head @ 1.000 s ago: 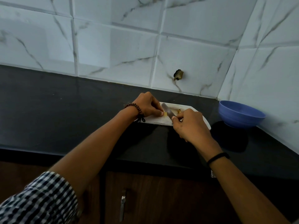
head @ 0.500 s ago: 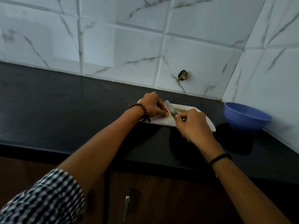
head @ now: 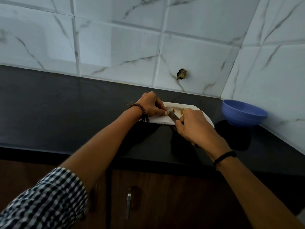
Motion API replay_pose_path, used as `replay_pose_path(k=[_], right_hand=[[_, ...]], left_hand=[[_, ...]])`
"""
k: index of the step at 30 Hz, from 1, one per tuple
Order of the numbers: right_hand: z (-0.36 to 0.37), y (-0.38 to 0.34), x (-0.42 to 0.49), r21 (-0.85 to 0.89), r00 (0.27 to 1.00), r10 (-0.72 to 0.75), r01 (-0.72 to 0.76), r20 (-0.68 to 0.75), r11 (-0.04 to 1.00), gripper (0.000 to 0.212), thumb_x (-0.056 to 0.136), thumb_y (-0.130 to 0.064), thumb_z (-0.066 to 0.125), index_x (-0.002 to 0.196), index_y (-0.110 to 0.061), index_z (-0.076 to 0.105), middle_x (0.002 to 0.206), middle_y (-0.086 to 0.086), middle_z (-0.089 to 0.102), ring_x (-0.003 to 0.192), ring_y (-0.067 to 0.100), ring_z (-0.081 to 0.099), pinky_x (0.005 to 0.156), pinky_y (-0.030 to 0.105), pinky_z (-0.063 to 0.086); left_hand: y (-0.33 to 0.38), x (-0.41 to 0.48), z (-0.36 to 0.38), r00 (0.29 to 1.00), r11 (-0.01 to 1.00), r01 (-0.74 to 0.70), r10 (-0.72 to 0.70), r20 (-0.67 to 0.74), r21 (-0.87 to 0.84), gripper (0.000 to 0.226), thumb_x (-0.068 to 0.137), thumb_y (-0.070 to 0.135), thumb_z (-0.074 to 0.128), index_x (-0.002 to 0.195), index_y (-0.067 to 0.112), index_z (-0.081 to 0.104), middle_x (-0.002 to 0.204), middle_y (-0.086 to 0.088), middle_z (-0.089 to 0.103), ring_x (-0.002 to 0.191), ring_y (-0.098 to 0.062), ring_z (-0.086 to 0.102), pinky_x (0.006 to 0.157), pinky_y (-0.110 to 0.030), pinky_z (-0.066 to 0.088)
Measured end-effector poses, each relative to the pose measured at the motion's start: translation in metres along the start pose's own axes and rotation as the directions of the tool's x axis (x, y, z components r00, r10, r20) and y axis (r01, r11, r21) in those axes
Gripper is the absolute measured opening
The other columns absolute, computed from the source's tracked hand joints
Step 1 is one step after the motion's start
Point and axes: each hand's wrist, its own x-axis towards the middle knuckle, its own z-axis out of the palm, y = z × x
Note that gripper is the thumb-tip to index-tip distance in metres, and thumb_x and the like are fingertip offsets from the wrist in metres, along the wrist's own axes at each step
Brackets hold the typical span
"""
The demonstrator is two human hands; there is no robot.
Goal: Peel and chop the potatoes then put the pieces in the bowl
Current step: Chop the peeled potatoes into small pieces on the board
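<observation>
A white cutting board (head: 162, 120) lies on the black counter. My left hand (head: 152, 104) has its fingers curled, pinching a small potato piece (head: 171, 110) against the board; most of the piece is hidden by the fingers. My right hand (head: 194, 125) grips a knife (head: 173, 116) by its handle, and the grey blade points up and left, meeting the potato at my left fingertips. Small yellow potato bits (head: 182, 111) lie further back on the board. The blue bowl (head: 244, 115) stands to the right in the corner; its inside is not visible.
The black counter (head: 66, 109) stretches far to the left. White marble-pattern tiles close the back and right side, with a small dark fitting (head: 181, 74) on the back wall. Below the counter edge are dark wooden cabinet doors with a metal handle (head: 128, 202).
The knife blade has tilted and dropped lower onto the potato piece beside my left fingertips. Both hands stay over the board; the view has shifted slightly.
</observation>
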Motion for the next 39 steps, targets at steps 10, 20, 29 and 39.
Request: replay_pose_path(k=[10,20,29,39], right_hand=[[-0.06,0.005,-0.031,0.014,0.992,0.038,-0.04,0.119,0.999,0.024,0.1,-0.031,0.056,0.096,-0.011,0.07,0.074,0.008,0.068,0.048,0.014,0.058,0.041,0.023,0.044],[-0.001,-0.007,0.008,0.098,0.994,0.029,-0.019,-0.102,0.995,0.028,0.098,-0.026,0.052,0.094,-0.005,0.07,0.077,0.005,0.056,0.06,0.02,0.053,0.062,0.035,0.052],[0.009,-0.011,0.017,0.086,0.996,0.055,-0.048,-0.075,0.995,0.026,0.099,-0.027,0.052,0.094,-0.006,0.066,0.089,0.011,0.059,0.069,0.023,0.056,0.059,0.031,0.044],[0.008,-0.015,0.009,0.033,0.999,0.041,-0.041,-0.009,0.999,0.023,0.098,-0.021,0.056,0.078,-0.013,0.049,0.081,0.005,0.052,0.066,0.018,0.051,0.049,0.028,0.033]], left_hand=[[-0.007,0.001,-0.002,1.0,0.999,-0.01,0.01,-0.004,0.035,0.017,0.076,0.027,0.08,0.09,0.017,0.079,0.085,0.008,0.073,0.08,0.003,0.063,0.07,-0.005,0.044],[-0.009,0.002,-0.001,0.999,0.999,-0.024,0.025,-0.02,0.047,0.012,0.076,0.023,0.079,0.087,0.019,0.079,0.083,0.007,0.073,0.077,0.003,0.062,0.069,-0.006,0.045],[-0.009,0.004,0.0,0.999,0.999,-0.016,0.017,-0.038,0.038,0.011,0.075,0.02,0.079,0.085,0.015,0.078,0.083,0.005,0.074,0.081,-0.003,0.065,0.077,-0.015,0.05],[-0.012,0.003,-0.001,0.999,0.999,-0.03,0.031,-0.033,0.021,0.013,0.076,0.02,0.079,0.088,0.014,0.078,0.08,0.012,0.069,0.078,0.002,0.061,0.069,-0.006,0.045]])
